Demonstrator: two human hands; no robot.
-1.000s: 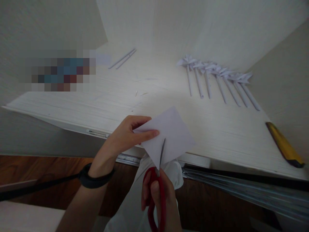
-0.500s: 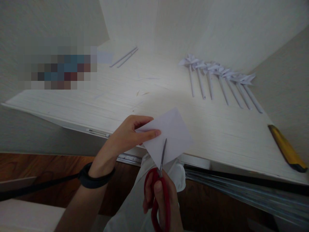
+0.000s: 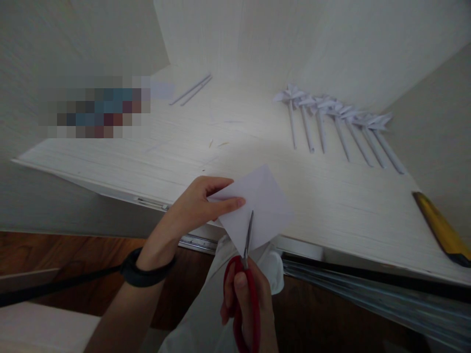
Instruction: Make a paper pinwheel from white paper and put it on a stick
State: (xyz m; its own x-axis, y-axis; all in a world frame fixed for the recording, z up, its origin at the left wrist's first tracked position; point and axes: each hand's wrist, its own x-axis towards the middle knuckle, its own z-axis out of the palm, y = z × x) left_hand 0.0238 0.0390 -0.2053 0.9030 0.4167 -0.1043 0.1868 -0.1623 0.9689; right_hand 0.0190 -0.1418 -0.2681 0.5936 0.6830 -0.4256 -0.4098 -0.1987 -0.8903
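My left hand (image 3: 206, 201) pinches a square sheet of white paper (image 3: 270, 206) by its left corner, thumb on top and the other fingers partly hidden beneath. The sheet is turned like a diamond over the table's front edge, with faint creases on it. My right hand (image 3: 257, 289) grips red-handled scissors (image 3: 248, 245). Their blades are at the paper's near corner and point toward its centre; the visible blade lies over the sheet, and the blades look nearly together. A black band (image 3: 142, 274) with a strap is on my left wrist.
White paper pinwheels (image 3: 324, 108) on rolled sticks lie in a row at the back right. Two thin paper rolls (image 3: 191, 90) and a paper piece (image 3: 162, 89) are at the back left, beside a blurred-out patch. A yellow-and-black tool (image 3: 441, 228) rests at the right edge. Small scraps (image 3: 222, 143) lie mid-table.
The scissor handles have drawn slightly closer together in my right hand. My left hand and the paper stay almost in place; the view has shifted slightly.
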